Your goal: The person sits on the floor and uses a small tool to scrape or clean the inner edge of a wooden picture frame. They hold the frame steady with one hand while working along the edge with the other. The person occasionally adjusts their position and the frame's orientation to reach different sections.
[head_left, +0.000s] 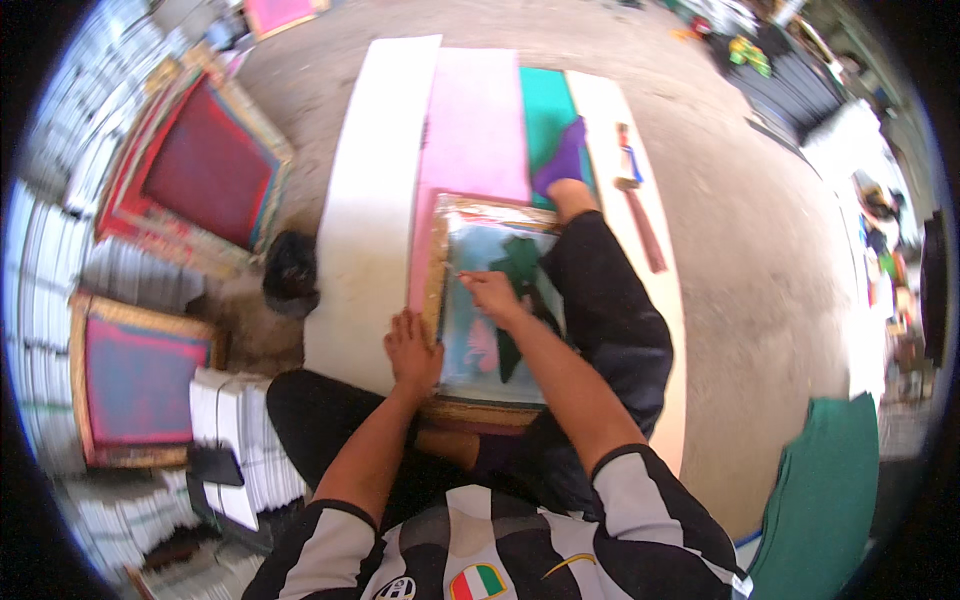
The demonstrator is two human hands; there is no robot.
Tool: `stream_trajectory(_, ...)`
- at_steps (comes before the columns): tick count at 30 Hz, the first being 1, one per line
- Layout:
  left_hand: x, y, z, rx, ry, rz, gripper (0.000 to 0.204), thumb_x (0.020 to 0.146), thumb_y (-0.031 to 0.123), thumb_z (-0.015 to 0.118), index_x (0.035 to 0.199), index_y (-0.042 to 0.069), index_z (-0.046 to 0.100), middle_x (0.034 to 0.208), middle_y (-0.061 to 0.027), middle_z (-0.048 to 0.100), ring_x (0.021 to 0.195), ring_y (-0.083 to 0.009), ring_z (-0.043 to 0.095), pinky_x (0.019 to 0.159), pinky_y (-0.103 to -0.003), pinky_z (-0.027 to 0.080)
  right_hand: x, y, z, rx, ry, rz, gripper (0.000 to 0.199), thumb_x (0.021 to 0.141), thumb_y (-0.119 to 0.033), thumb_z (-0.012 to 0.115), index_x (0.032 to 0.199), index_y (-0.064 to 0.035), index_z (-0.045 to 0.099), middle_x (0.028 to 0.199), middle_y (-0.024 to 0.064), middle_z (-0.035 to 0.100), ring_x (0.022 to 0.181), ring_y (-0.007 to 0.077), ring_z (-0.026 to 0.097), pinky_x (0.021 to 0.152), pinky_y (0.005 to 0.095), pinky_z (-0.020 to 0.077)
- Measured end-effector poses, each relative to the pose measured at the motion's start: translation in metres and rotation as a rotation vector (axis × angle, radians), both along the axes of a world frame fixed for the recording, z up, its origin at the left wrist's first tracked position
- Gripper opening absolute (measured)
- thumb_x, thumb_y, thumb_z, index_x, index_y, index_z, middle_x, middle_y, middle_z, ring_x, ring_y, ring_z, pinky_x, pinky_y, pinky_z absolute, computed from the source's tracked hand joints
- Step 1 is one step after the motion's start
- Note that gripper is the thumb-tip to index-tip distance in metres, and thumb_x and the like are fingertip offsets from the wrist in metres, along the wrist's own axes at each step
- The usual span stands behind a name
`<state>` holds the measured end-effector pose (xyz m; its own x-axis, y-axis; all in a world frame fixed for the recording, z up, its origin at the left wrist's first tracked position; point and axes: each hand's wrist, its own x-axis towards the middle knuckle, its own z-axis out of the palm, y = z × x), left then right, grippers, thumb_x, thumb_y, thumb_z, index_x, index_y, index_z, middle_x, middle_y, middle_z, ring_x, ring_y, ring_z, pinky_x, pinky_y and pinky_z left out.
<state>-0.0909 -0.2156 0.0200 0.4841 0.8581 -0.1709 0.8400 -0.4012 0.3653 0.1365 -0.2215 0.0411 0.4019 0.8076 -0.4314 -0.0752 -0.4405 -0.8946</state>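
Head view puts me above a wooden-framed printing screen (490, 300) lying flat on a pink sheet (475, 130), which rests on a long white board (365, 210) on the bare floor. My left hand (412, 352) lies flat on the frame's near left edge, fingers spread, gripping nothing. My right hand (493, 293) sits on the mesh with fingers curled together near a dark green patch (520, 262); I cannot tell whether they pinch anything. My right leg in dark trousers crosses the screen's right side, and the foot in a purple sock (562, 160) rests on a teal sheet (545, 110). A squeegee-like tool (636, 195) lies on the white strip to the right. Two more framed screens (205, 160) lean against stacked white paper (245, 450) on my left.
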Motion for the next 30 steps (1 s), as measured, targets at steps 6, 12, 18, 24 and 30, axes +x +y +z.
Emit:
stream_trajectory(6, 0.004, 0.009, -0.005, 0.033, 0.005, -0.051, 0.09, 0.084, 0.037, 0.076, 0.157, 0.004, 0.034, 0.166, -0.0195, 0.031, 0.154, -0.0416, 0.025, 0.12, -0.061, 0.023, -0.036, -0.02, -0.003, -0.029, -0.229, -0.182, 0.035, 0.097, -0.029, 0.07, 0.123, -0.0073, 0.076, 0.086, 0.0031, 0.074, 0.065, 0.0124, 0.06, 0.064, 0.0332, 0.0521)
stream_trajectory(12, 0.003, 0.027, -0.035, 0.066, -0.138, -0.09, 0.092, 0.083, 0.03, 0.079, 0.159, 0.005, 0.032, 0.164, -0.0169, 0.036, 0.153, -0.0415, 0.027, 0.119, -0.06, 0.026, -0.086, -0.045, 0.037, 0.029, -0.28, -0.268, 0.035, 0.097, -0.029, 0.067, 0.122, -0.0065, 0.075, 0.114, 0.0185, 0.075, 0.105, 0.029, 0.073, 0.096, 0.0372, 0.0539)
stream_trajectory(18, -0.002, 0.024, -0.025, 0.12, -0.146, -0.109, 0.09, 0.082, 0.026, 0.079, 0.158, 0.006, 0.034, 0.164, -0.0113, 0.037, 0.153, -0.0396, 0.029, 0.12, -0.059, 0.024, -0.093, -0.077, 0.092, -0.003, -0.31, -0.282, 0.035, 0.097, -0.031, 0.066, 0.124, -0.0101, 0.074, 0.12, 0.019, 0.073, 0.113, 0.0368, 0.07, 0.098, 0.0411, 0.0542)
stream_trajectory(24, 0.01, 0.01, -0.011, 0.045, -0.159, -0.109, 0.087, 0.083, 0.025, 0.078, 0.156, 0.004, 0.036, 0.165, -0.0117, 0.037, 0.153, -0.0372, 0.028, 0.12, -0.058, 0.024, -0.076, -0.112, 0.076, -0.067, -0.383, -0.258, 0.033, 0.097, -0.033, 0.065, 0.123, -0.0154, 0.075, 0.118, 0.0172, 0.073, 0.111, 0.0373, 0.069, 0.096, 0.0437, 0.0554)
stream_trajectory(30, 0.009, 0.014, -0.016, 0.08, -0.273, -0.097, 0.078, 0.085, 0.03, 0.078, 0.146, -0.004, 0.043, 0.148, -0.0215, 0.05, 0.139, -0.0395, 0.046, 0.112, -0.055, 0.037, -0.065, -0.105, 0.07, -0.114, -0.484, -0.18, 0.032, 0.098, -0.035, 0.063, 0.124, -0.0197, 0.075, 0.115, 0.0132, 0.075, 0.104, 0.0351, 0.072, 0.091, 0.0448, 0.0571)
